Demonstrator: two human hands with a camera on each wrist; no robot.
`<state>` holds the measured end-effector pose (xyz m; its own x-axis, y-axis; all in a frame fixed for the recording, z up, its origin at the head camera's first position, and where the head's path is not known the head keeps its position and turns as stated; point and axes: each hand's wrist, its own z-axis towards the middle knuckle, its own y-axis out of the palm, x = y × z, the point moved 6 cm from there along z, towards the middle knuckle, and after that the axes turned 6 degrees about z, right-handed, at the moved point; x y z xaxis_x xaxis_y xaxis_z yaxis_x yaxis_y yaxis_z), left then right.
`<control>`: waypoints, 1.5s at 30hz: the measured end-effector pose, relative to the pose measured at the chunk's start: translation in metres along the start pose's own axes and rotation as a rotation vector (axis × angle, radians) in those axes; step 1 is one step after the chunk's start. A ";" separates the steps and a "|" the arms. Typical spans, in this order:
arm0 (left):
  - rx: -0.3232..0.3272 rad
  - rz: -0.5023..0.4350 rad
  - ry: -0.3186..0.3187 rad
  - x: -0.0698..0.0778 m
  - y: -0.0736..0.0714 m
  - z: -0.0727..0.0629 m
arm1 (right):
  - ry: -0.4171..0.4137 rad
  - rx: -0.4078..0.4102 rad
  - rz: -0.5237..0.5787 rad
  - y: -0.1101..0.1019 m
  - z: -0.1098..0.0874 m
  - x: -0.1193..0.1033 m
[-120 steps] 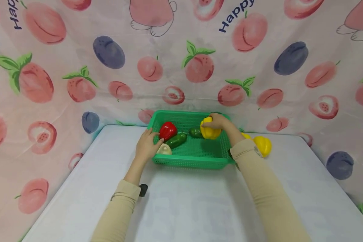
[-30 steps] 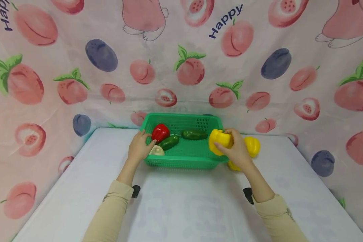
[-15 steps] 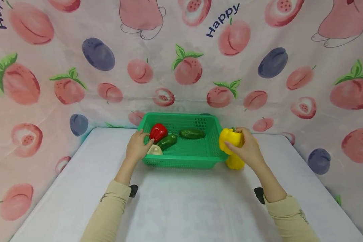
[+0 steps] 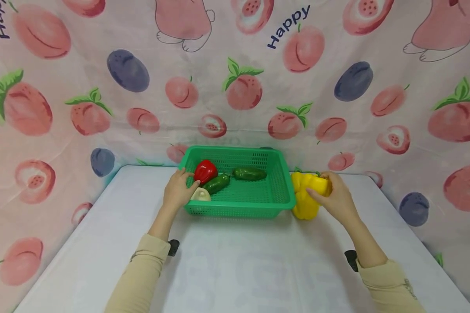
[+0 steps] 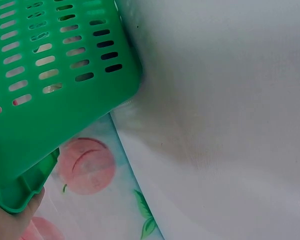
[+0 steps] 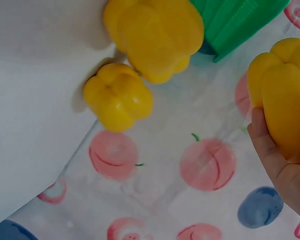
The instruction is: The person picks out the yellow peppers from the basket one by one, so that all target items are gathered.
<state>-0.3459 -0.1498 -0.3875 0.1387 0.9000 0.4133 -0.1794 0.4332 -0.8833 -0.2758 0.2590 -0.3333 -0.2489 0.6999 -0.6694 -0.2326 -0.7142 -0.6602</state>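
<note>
My left hand grips the left rim of a green plastic basket, seen also in the left wrist view. My right hand holds a yellow bell pepper, just right of the basket; the right wrist view shows fingers against this pepper. A larger yellow bell pepper sits on the table against the basket's right side. A smaller yellow bell pepper lies beside it in the right wrist view, hidden in the head view. Inside the basket lies a red bell pepper.
Two long dark green vegetables and a cream-coloured round vegetable also lie in the basket, near its left and back. The white table ends at a fruit-patterned cloth hanging behind.
My right hand has carried the yellow bell pepper out of the basket, over its right rim, and further right beside the other yellow peppers. My left hand stays at the left rim.
</note>
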 end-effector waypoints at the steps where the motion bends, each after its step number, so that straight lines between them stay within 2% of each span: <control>1: 0.000 -0.002 0.000 0.000 0.000 0.000 | 0.000 0.003 -0.009 -0.002 0.000 0.003; 11: 0.006 -0.004 0.002 0.000 -0.003 -0.002 | 0.025 0.006 -0.069 -0.013 -0.008 0.021; 23: 0.010 -0.010 0.002 0.003 -0.005 0.000 | 0.037 -0.054 -0.153 -0.022 -0.009 0.044; 32: 0.012 -0.012 0.002 0.002 -0.003 -0.001 | 0.061 -0.086 -0.181 -0.021 -0.008 0.059; 40: 0.003 -0.024 -0.007 0.002 -0.001 -0.004 | 0.096 -0.164 -0.189 -0.012 -0.007 0.080; 45: 0.006 -0.024 -0.010 0.001 -0.002 -0.004 | 0.101 -0.210 -0.202 -0.006 0.000 0.089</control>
<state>-0.3419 -0.1497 -0.3865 0.1336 0.8896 0.4369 -0.1815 0.4553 -0.8716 -0.2968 0.3257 -0.3894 -0.1205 0.8323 -0.5410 -0.0661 -0.5505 -0.8322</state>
